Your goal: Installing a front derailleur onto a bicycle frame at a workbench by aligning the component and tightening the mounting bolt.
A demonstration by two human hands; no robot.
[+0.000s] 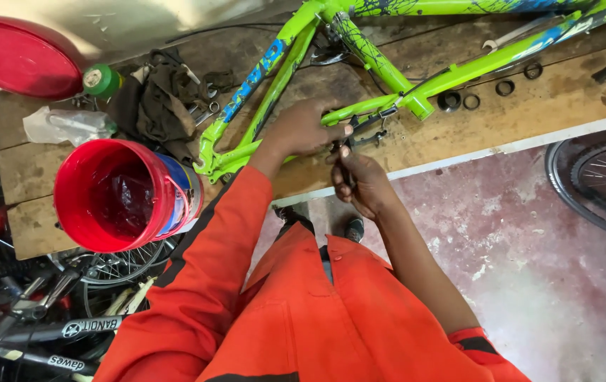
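A bright green bicycle frame with blue markings lies on a worn wooden workbench. My left hand rests on the frame's lower tubes and grips them beside a black brake part. Just below it, my right hand is closed around a dark slim tool whose tip meets that brake part. Both arms are in orange sleeves.
A red bucket lies on its side at the bench's left. A red lid, a green can, dark rags, black rings lie on the bench. A wheel stands at right; bike parts pile lower left.
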